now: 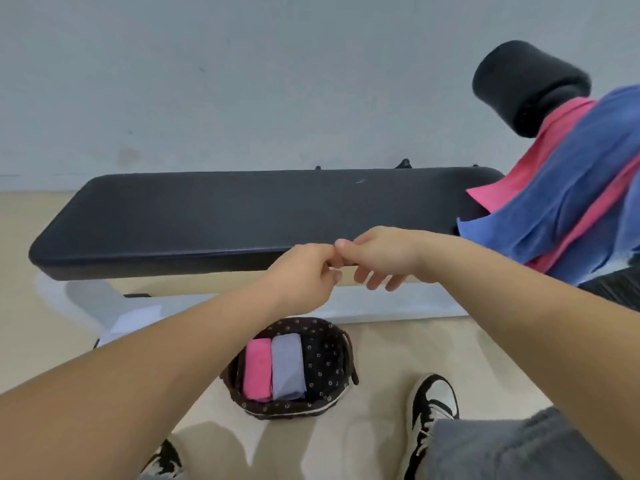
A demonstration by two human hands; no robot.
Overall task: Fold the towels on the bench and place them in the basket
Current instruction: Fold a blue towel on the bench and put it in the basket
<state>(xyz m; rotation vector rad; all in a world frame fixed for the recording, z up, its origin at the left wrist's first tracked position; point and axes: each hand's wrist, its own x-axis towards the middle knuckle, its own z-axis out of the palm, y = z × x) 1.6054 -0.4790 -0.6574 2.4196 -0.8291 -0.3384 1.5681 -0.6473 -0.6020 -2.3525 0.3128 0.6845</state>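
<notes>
Where the counter [173, 216] runs: a long, black, padded slab with rounded corners and a smooth, faintly shiny skin, set across the view against a pale wall.
Basket [325, 368]: round, dark brown, lined with cloth printed in small pale flowers; it stands on the beige floor just in front of the counter, below the hands.
Pink folded towel [258, 370]: a neat, soft oblong in the basket's left part.
Lilac-grey folded towel [287, 367]: same shape, lying touching the pink one's right side.
Left hand [304, 275]: fingers curled in toward the palm, nothing seen inside them; its fingertips touch the right hand at the counter's near edge.
Right hand [384, 254]: thumb and forefinger closed together against the left hand's fingertips, the other fingers hanging loosely bent; whether anything is pinched between them I cannot tell.
Shoe [433, 400]: black-and-white laced sneaker on the floor, right of the basket, below a grey trouser leg [502, 448].
Pink loose towel [554, 140]: unfolded, draped at the counter's right end.
Blue loose towel [561, 195]: unfolded, creased, lying over the pink one.
Roller [530, 84]: black foam cylinder above the loose towels.
</notes>
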